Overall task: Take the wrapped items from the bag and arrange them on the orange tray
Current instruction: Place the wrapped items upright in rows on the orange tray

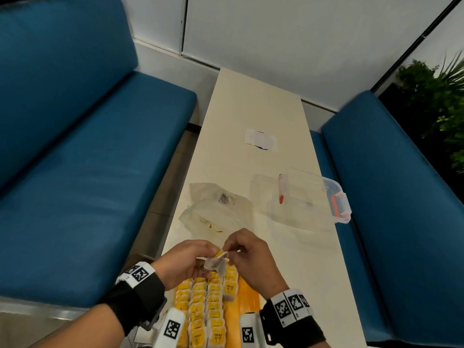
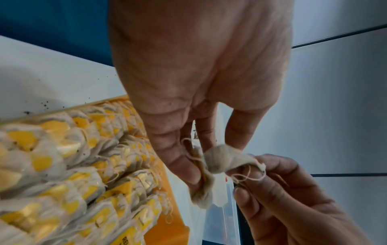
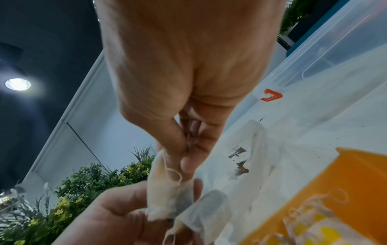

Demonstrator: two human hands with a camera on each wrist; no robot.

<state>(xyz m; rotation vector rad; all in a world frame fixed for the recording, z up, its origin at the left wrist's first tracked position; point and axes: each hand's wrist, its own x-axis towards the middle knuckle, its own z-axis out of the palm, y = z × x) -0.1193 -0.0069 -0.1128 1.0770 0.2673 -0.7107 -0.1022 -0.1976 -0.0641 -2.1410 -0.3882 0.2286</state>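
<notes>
Left hand (image 1: 184, 263) and right hand (image 1: 251, 257) each pinch one beige paper tea bag with a yellow tag and white string (image 1: 214, 262), held just above the far end of the orange plastic tray (image 1: 247, 301). The tray holds rows of tea bags (image 1: 203, 307) with yellow tags reading "RELAX". Beyond lie a crumpled translucent plastic bag (image 1: 218, 212) and a clear plastic box with orange latches (image 1: 311, 197) on the cream table (image 1: 253, 109).

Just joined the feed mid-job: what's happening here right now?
Both hands, left hand and right hand, pinch one tea bag over the orange tray, apparently sorting out its string. The tray already holds rows of tea bags. The plastic bag lies beyond on the table, beside a clear container.
</notes>
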